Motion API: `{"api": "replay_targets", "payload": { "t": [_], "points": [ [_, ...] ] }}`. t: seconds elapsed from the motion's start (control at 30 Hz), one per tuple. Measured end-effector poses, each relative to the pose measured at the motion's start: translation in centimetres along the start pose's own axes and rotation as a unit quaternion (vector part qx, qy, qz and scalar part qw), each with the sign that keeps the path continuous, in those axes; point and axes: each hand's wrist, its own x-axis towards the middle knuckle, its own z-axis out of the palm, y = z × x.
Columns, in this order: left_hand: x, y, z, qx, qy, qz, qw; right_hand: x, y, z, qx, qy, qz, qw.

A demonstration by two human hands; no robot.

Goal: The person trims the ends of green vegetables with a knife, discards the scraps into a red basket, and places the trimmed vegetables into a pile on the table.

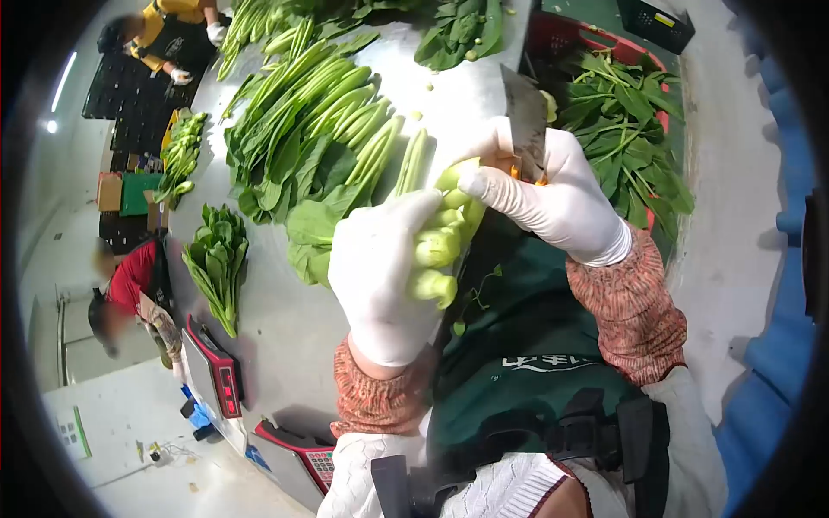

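White gloves cover both hands. My left hand (380,268) is wrapped round a bunch of leafy greens (439,248), its pale cut stem ends turned toward me and its leaves out past the knuckles. My right hand (553,194) is closed on the handle of a wide-bladed knife (524,112), the blade pointing away from my body. The right thumb touches the upper stems of the bunch. Beyond my left hand, a large pile of greens (302,129) lies on the metal table (285,319).
A red basket (596,39) of loose leaves stands at the right, near a black crate (656,26). Another bunch (216,263) lies at the table's left. Two red scales (216,371) sit at the lower left. Two people work across the table.
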Motion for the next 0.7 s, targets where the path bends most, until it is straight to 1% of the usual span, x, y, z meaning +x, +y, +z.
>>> {"api": "replay_targets", "payload": {
  "t": [0.03,0.1,0.2,0.23,0.27,0.3,0.33,0.4,0.5,0.6,0.63,0.67,0.7],
  "points": [
    [0.1,0.3,0.3,-0.014,-0.004,-0.011,1.000,-0.3,-0.5,-0.3,0.000,-0.004,0.023,1.000],
    [0.3,0.6,0.9,-0.018,-0.002,-0.017,1.000,-0.7,-0.2,-0.7,0.002,0.017,0.007,1.000],
    [0.7,0.8,1.3,-0.005,0.006,-0.027,1.000,-1.5,1.5,-1.9,-0.146,0.084,-0.056,0.984],
    [0.8,0.9,1.4,0.003,0.001,-0.028,1.000,-1.7,2.4,-2.6,-0.272,0.103,-0.099,0.952],
    [1.0,1.0,1.5,0.010,-0.005,-0.029,1.000,-2.2,2.7,-2.9,-0.351,0.114,-0.132,0.920],
    [1.3,1.3,1.8,0.006,0.008,0.001,1.000,-2.5,2.7,-3.1,-0.427,0.132,-0.162,0.880],
    [1.5,1.5,2.0,0.001,0.007,0.005,1.000,-3.0,2.6,-3.1,-0.428,0.135,-0.160,0.879],
    [1.9,2.2,2.4,-0.015,0.004,0.013,1.000,-3.7,2.5,-3.4,-0.473,0.146,-0.152,0.855],
    [2.7,3.2,2.6,-0.037,-0.007,0.049,0.998,-4.0,1.3,-4.2,-0.440,0.153,-0.126,0.876],
    [3.0,3.3,2.7,-0.011,-0.020,0.058,0.998,-4.4,3.0,-6.7,-0.348,0.160,-0.044,0.922],
    [3.1,3.4,2.5,-0.014,-0.021,0.051,0.998,-4.1,4.8,-8.4,-0.256,0.228,0.033,0.939],
    [3.2,3.6,2.4,-0.027,-0.018,0.038,0.999,-4.3,6.7,-10.6,-0.275,0.279,0.076,0.917],
    [3.2,3.6,2.3,-0.039,-0.014,0.026,0.999,-4.8,6.2,-11.0,-0.261,0.301,0.076,0.914]
  ]
}}
